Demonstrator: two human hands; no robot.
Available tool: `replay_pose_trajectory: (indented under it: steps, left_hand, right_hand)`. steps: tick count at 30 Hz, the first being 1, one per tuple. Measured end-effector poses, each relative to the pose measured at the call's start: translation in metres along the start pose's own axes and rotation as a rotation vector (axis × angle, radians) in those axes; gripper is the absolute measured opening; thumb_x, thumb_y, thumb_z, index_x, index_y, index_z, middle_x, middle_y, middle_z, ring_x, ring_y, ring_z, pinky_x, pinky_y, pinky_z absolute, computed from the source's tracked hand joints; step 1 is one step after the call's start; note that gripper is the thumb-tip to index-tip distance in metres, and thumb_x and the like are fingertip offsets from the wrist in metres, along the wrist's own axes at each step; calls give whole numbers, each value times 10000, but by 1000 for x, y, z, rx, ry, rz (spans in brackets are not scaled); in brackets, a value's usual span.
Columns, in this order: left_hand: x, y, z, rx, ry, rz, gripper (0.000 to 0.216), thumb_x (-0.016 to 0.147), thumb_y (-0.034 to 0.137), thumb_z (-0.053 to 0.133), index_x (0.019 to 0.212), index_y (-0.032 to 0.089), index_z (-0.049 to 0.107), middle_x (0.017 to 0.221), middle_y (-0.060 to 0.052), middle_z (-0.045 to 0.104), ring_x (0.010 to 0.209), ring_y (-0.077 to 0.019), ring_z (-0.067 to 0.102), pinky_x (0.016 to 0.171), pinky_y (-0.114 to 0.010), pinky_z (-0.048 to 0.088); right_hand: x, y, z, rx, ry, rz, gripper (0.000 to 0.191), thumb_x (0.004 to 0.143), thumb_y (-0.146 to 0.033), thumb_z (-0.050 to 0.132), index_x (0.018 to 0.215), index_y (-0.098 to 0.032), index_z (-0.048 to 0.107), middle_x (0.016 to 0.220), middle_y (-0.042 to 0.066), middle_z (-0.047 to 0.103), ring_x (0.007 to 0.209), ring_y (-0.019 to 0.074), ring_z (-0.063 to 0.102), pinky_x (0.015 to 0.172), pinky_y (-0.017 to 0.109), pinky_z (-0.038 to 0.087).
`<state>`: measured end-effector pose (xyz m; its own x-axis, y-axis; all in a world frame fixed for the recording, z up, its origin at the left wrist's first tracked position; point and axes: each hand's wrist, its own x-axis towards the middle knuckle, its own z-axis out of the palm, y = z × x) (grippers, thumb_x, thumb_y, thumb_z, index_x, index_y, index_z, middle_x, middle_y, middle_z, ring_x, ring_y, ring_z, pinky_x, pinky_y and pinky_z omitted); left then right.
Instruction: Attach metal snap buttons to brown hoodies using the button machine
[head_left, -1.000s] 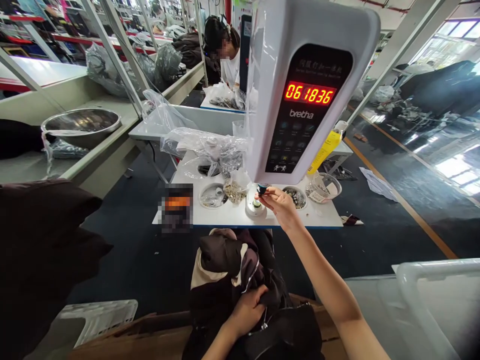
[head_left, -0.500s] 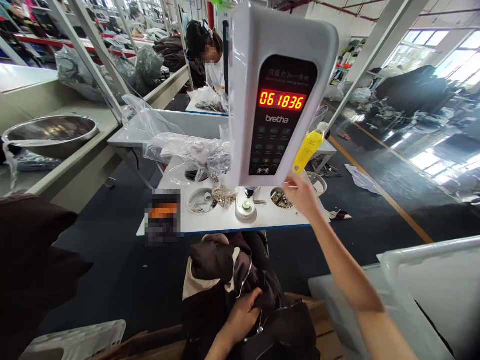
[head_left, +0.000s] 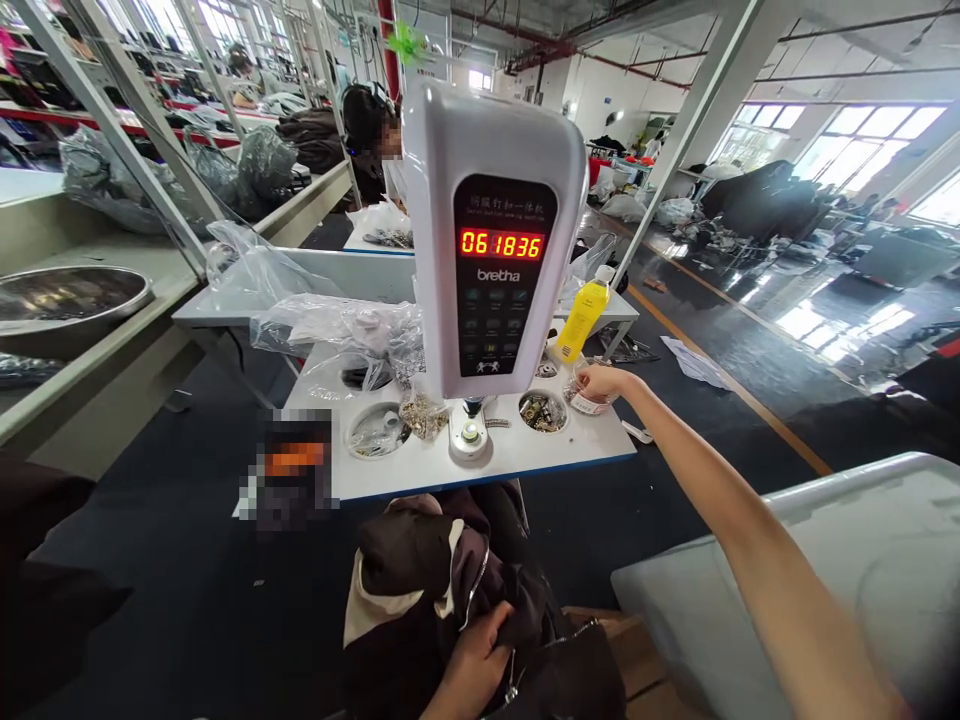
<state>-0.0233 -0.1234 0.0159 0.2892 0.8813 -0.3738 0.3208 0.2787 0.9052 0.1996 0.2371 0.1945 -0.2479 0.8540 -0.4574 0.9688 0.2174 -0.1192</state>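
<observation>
My left hand (head_left: 478,655) is closed on a dark brown garment (head_left: 405,560) with cream edging and a metal zipper, bunched in my lap. On the right side of the white table, my right hand (head_left: 600,382) is at a clear plastic tub (head_left: 589,404) with a red-printed label. Its fingertips dip inside and are hidden. Beside the tub, a round recess (head_left: 543,411) holds small metal parts. A white button machine (head_left: 499,130) with a lit red display stands in front of me, its lower die (head_left: 470,436) bare.
A yellow bottle (head_left: 583,315) stands behind the tub. Clear plastic bags (head_left: 337,325) cover the table's back left, near another recess (head_left: 375,432). A steel bowl (head_left: 75,300) sits far left. A co-worker (head_left: 367,120) is behind the machine. A pale plastic bin (head_left: 862,540) stands right.
My right hand has moved from beside the machine's lower right edge to the tub. The view has shifted, so the machine appears lower and further left. My left hand keeps hold of the garment.
</observation>
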Motion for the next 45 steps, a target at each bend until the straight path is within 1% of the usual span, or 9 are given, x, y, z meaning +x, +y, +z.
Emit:
replay_pose_trajectory:
  steps: [9,15,19,21,24,27,31,37,45]
  left_hand:
    - [-2,11,-4,-59,-17,35,306,756,141,415,983,194,613,980,-7,673,903,-141,590,811,-210,417]
    - [-7,20,-9,-63,-26,8,345,788,165,425,1081,176,608,1076,-26,664,953,-147,593,849,-219,430]
    - [-26,30,-25,57,-107,-106,502,830,361,476,1296,173,467,1335,-67,501,1236,-200,445,1045,-288,329]
    - [-39,39,-36,159,-168,-109,582,819,467,487,1326,186,436,1375,-72,454,1273,-229,406,1074,-334,305]
    - [-53,62,-52,282,-125,9,446,830,442,494,1225,243,545,1264,-49,567,1152,-232,526,1007,-348,389]
    - [-51,91,-64,210,188,178,260,861,359,478,1022,218,625,945,-36,683,833,-157,633,780,-267,501]
    - [-33,124,-73,-35,593,408,252,817,287,579,1039,170,554,751,2,633,592,-78,574,558,-186,483]
    - [-24,140,-71,-16,643,608,201,786,189,624,987,180,628,805,-18,663,625,-74,597,576,-181,496]
    - [-24,132,-72,-154,631,622,196,741,163,673,935,185,663,823,-22,685,702,-110,641,614,-198,522]
  right_hand:
    - [-3,10,-5,114,39,-71,83,561,-162,653,643,-164,655,644,1,643,643,153,593,596,224,443]
    - [-27,3,4,259,474,-37,175,684,-238,590,822,-149,650,876,63,678,841,189,622,770,279,475]
    - [-75,-28,30,953,737,-147,294,715,-391,626,899,-162,642,873,52,680,807,159,642,779,295,511]
    - [-105,-50,48,1361,627,-181,313,620,-402,731,822,-171,666,796,30,681,733,138,645,732,279,529]
    - [-145,-84,73,1584,394,-157,266,585,-352,781,763,-177,689,740,11,672,662,94,618,615,203,516]
    - [-170,-114,94,1643,179,-181,200,612,-313,776,742,-183,699,720,-7,659,613,58,582,575,164,493]
    - [-184,-143,115,1616,-54,-261,181,674,-315,737,776,-170,697,705,1,647,613,73,581,578,188,497]
    - [-197,-159,125,1506,-2,-334,136,715,-297,706,803,-197,678,737,-12,655,658,75,595,620,184,506]
    - [-215,-161,122,1354,166,-386,140,803,-300,609,887,-196,652,775,15,665,694,115,628,683,251,545]
